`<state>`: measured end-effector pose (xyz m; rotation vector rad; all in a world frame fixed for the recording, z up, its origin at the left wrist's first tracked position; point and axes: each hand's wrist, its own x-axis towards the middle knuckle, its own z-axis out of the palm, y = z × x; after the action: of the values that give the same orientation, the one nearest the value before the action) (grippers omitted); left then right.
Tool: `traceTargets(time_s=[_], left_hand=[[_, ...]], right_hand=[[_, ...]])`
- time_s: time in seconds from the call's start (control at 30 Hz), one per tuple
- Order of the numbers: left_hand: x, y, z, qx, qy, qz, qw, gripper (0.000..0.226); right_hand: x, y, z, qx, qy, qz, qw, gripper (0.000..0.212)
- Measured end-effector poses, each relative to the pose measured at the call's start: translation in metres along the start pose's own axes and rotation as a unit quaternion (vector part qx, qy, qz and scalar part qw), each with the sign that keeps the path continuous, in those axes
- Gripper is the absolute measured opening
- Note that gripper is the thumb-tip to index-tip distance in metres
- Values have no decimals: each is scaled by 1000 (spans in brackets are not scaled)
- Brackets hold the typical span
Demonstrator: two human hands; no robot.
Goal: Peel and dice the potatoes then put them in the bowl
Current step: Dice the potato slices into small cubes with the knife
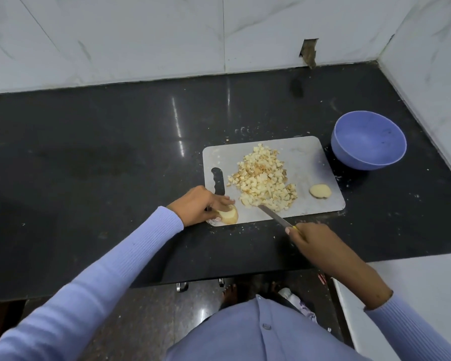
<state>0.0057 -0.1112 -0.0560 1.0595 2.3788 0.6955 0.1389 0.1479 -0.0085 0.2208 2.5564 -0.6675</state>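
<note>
Head view: left hand (198, 204) fingers pinch a potato piece (228, 214) at the cutting board (310, 157) near corner. Right hand (314, 239) grips a knife (275, 216), blade pointing up-left into the diced potato (262, 178). Bowl (369, 140) stands right, on black counter (89, 152) below marble wall (141, 35).

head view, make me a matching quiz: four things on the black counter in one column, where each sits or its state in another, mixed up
Things:
1. blue round bowl
2. pile of diced potato
3. steel knife with yellow handle
4. peeled potato slice

States:
A. gripped by the right hand
B. empty, right of the grey cutting board
C. alone near the board's right edge
D. heaped mid-board

Pairs: 1-B, 2-D, 3-A, 4-C
</note>
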Motion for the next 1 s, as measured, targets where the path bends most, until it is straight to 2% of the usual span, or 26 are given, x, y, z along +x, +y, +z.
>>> traceTargets(time_s=[0.1, 0.23, 0.4, 0.5, 0.7, 0.87, 1.0], left_hand=[[-2, 1, 6, 26, 26, -1, 999, 30], [-13, 9, 25, 23, 131, -21, 991, 24], [-14, 35, 58, 34, 263, -131, 955, 22], [-12, 53, 65, 56, 312, -160, 935, 18], [-11, 63, 67, 56, 345, -196, 916, 15], [-9, 54, 70, 0, 334, -164, 928, 14], [-6, 55, 66, 8, 327, -184, 927, 7]], right_hand=[[1, 1, 3, 10, 6, 11, 1000, 41], [8, -3, 6, 13, 13, 10, 1000, 42], [17, -20, 15, 16, 25, -1, 1000, 41], [23, -35, 22, 36, 41, -20, 998, 41], [32, -51, 37, 16, 38, -47, 998, 38], [34, -53, 43, -25, 31, -31, 999, 34], [30, -59, 45, -77, 27, -13, 997, 37]])
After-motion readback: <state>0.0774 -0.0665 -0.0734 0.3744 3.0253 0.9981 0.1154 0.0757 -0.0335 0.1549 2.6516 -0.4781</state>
